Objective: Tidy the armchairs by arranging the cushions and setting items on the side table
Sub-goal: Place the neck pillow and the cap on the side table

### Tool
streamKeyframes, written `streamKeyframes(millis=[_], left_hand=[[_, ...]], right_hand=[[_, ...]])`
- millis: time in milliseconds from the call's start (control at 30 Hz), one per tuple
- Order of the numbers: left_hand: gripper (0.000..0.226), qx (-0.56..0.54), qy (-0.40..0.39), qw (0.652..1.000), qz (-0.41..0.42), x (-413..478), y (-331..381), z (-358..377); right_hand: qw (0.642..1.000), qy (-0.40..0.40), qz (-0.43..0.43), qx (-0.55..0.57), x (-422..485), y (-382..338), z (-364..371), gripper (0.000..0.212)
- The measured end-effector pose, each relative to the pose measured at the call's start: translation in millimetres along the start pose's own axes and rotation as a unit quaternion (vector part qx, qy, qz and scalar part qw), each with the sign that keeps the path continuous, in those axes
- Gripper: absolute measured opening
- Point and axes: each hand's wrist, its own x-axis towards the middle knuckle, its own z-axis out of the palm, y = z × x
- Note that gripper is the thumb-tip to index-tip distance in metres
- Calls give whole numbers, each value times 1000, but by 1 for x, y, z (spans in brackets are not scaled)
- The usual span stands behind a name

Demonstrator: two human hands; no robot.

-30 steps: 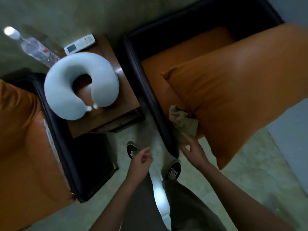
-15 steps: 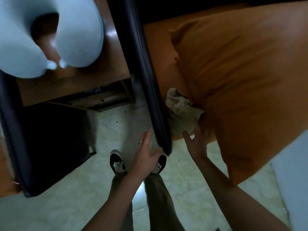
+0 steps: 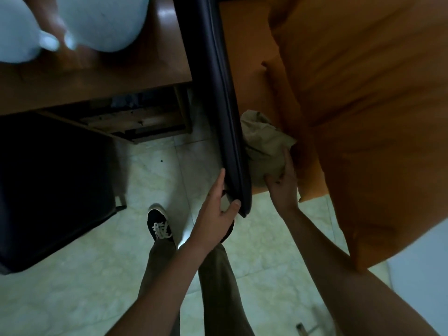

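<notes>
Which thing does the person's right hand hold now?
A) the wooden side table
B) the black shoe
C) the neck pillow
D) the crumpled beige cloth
D: the right hand grips the crumpled beige cloth, which lies on the orange seat beside the black armrest.

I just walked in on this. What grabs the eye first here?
The big orange cushion fills the right side. At its lower left the right hand grips a crumpled tan cloth beside the dark armrest, which the left hand touches. A pale blue neck pillow lies on the wooden side table, top left.
</notes>
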Motion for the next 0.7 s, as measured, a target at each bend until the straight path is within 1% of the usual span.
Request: streamKeyframes(millis=[67,200,400,500,600,700], left_hand=[[79,21,3,1000,-4,-4,5,-5],[71,50,44,998,-21,-25,23,-18],[58,66,60,995,-43,-68,52,-40],[55,61,62,996,-23,-93,79,-53],[55,69,53,996,1,-116,110,-66],[55,71,57,996,22,-136,137,-79]], right_hand=[[1000,-14,-12,-16,-6,-12,-3,82],[998,-28,-25,-49,-23,-29,-14,79],[999,-33,-28,-6,-80,-84,-43,60],[999,-24,-48,-5,-110,-118,-60,57],[997,-16,-76,-4,-136,-152,-78,59],[995,-12,-100,23,-156,-187,-98,58]])
